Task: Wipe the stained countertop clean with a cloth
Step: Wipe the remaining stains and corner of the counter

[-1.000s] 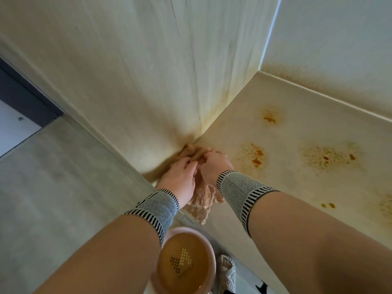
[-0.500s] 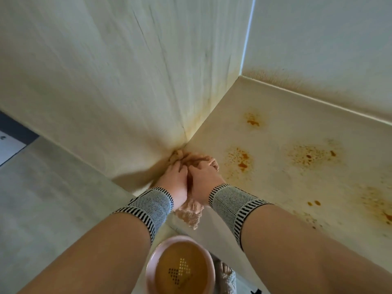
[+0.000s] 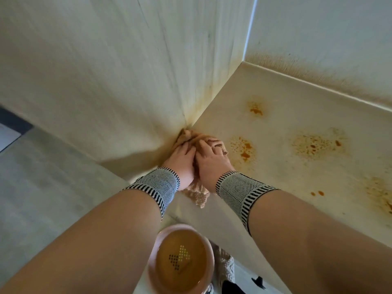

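Both hands, left and right, grip a bunched tan knitted cloth, apparently pressing it onto the stained cream tabletop at its near-left corner against the wall

Orange-stained cream countertop, tan cloth

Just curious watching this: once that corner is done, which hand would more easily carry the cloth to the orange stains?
Probably the right hand: it grips the cloth on the side facing the nearest orange stain, while the left hand sits against the wall.
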Demonstrator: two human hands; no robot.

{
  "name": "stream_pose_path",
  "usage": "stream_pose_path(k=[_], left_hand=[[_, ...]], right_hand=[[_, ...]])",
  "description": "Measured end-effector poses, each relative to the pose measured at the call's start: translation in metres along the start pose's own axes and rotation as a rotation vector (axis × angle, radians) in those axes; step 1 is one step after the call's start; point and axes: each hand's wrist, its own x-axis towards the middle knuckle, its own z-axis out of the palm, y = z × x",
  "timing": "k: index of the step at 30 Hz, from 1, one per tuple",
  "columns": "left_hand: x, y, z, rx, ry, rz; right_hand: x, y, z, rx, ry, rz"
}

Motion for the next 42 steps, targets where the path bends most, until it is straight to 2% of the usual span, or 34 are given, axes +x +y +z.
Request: stream_pose_path(k=[5, 8, 12, 17, 28, 31, 34, 39, 42], left_hand=[[-0.037, -0.012, 0.012, -0.021, -0.049, -0.038], [-0.060, -0.019, 0.017, -0.019, -0.077, -0.049], [-0.096, -0.028, 0.029, -0.016, -0.036, -0.007], [-0.119, -0.009, 0.036, 0.030, -0.080, 0.052], [-0.139, 0.108, 0.023, 0.187, -0.272, 0.260], [-0.136, 0.154, 0.038, 0.179, -0.323, 0.324], [-0.138, 0.211, 0.061, 0.117, -0.360, 0.391], [-0.141, 0.272, 0.073, -0.094, -0.442, 0.331], [-0.136, 0.263, 0.072, -0.209, -0.334, 0.216]], right_hand=[[-0.025, -0.021, 0.008, -0.083, -0.092, -0.009], [-0.036, -0.035, 0.021, -0.078, -0.071, -0.010], [-0.046, -0.056, 0.057, -0.063, -0.035, -0.022], [-0.073, -0.051, 0.084, -0.029, 0.008, 0.057], [-0.186, 0.017, 0.068, -0.016, -0.068, 0.292], [-0.224, 0.046, 0.065, 0.019, -0.083, 0.418], [-0.266, 0.080, 0.068, 0.099, -0.022, 0.571], [-0.302, 0.115, 0.099, 0.252, 0.165, 0.740], [-0.286, 0.102, 0.109, 0.319, 0.164, 0.692]])
